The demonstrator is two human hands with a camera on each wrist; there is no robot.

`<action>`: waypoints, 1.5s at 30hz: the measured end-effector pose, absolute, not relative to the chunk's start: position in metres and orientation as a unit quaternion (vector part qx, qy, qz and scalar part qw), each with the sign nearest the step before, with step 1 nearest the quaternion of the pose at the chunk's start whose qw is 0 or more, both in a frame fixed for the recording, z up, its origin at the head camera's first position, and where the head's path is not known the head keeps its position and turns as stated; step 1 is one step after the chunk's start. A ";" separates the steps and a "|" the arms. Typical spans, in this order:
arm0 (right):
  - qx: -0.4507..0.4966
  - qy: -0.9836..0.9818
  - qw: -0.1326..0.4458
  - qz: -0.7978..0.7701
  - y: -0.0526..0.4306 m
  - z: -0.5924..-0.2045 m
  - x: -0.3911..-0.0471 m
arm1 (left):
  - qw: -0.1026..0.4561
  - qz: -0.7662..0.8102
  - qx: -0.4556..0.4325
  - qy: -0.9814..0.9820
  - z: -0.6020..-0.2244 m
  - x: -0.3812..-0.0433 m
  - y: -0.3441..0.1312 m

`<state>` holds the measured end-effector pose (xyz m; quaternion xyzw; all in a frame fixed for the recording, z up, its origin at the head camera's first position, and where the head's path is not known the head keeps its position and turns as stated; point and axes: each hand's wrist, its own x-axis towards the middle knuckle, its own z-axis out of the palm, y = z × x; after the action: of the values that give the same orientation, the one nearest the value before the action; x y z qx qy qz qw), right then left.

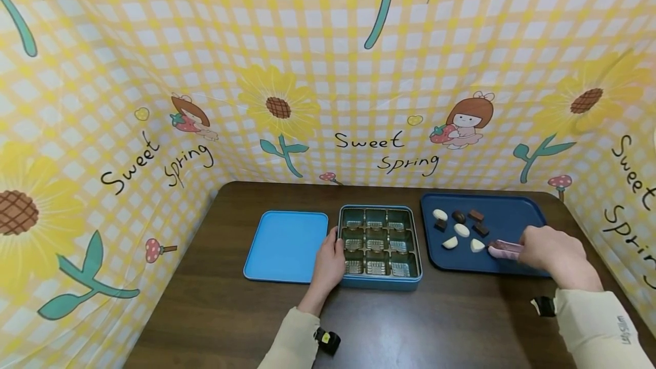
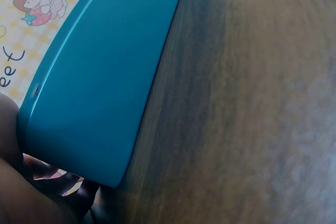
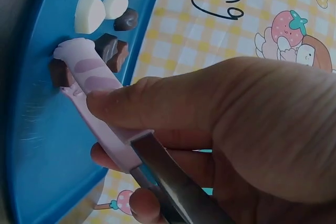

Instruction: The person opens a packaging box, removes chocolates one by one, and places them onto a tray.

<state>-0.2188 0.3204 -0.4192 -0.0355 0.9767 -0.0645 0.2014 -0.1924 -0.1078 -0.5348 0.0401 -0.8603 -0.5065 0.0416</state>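
Note:
At the left side of a blue box (image 1: 380, 283), my left hand (image 1: 329, 261) holds its edge, thumb near the rim. The box has a metallic-looking insert (image 1: 376, 240) with nine compartments, which look bare. In the left wrist view the box's blue side wall (image 2: 105, 77) fills much of the picture, with fingers at its corner. My right hand (image 1: 553, 249) grips pink-tipped tongs (image 1: 504, 250) with a metal handle (image 3: 168, 171), over a dark blue tray (image 1: 446, 259). Between the tong tips sits a brown chocolate piece (image 3: 59, 73); whether it is lifted I cannot tell.
White chocolates (image 1: 462, 230), dark ones (image 1: 458, 217) and a brown one (image 1: 476, 215) lie on the tray's left half. A flat light-blue lid (image 1: 287, 246) lies left of the box on the brown wooden table (image 1: 225, 323). Yellow checked cloth (image 1: 328, 90) hangs behind and at both sides.

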 end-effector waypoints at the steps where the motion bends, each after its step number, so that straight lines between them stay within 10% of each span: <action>1: -0.034 0.976 0.204 -0.064 0.320 -0.419 -0.219 | 0.042 -0.507 0.038 -0.860 -0.535 -0.192 -0.108; 28: -0.091 0.986 0.027 -0.139 0.296 -0.406 -0.168 | 0.034 -0.506 0.040 -0.861 -0.535 -0.193 -0.108; 45: -0.119 0.967 0.021 -0.223 0.292 -0.454 -0.144 | 0.029 -0.520 0.051 -0.852 -0.524 -0.192 -0.114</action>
<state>-0.1444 0.2922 -0.4538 -0.1194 0.9673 -0.2226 0.0212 -0.1925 -0.1139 -0.5244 0.0510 -0.8520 -0.5203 0.0287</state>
